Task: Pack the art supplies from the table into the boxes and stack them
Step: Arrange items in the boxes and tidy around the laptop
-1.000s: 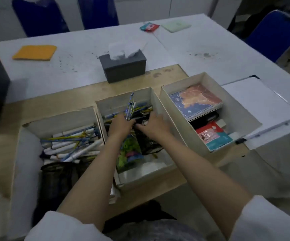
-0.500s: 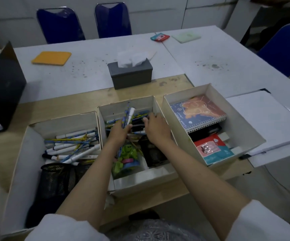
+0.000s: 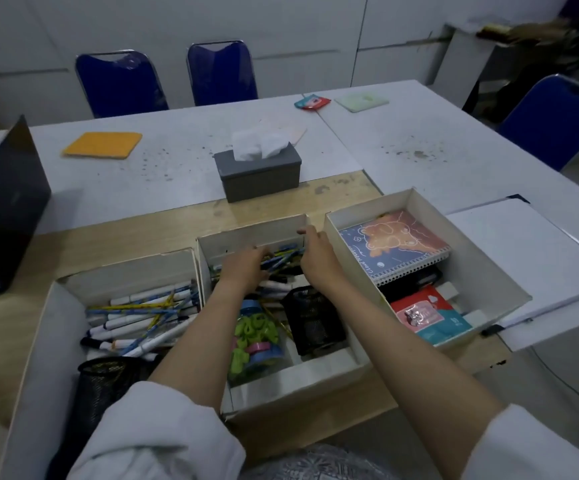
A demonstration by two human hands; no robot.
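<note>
Three open white boxes side by side on the near table. Left box [image 3: 49, 317]: black mesh cup, markers. Middle box [image 3: 302, 377]: jar of green clips [image 3: 255, 336], mesh holder [image 3: 314, 318], pens [image 3: 281, 258] piled at far end. Left hand [image 3: 243, 266] lies on the pens, fingers curled among them; whether they grip any, cannot tell. Right hand [image 3: 317, 258] just beside, fingers relaxed, holding nothing. Right box [image 3: 489, 271]: spiral notebook [image 3: 395, 240]. Beyond: grey tissue box [image 3: 258, 174].

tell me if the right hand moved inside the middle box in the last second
Yes. The right hand has moved from the black mesh cup toward the middle box's far wall.
</note>
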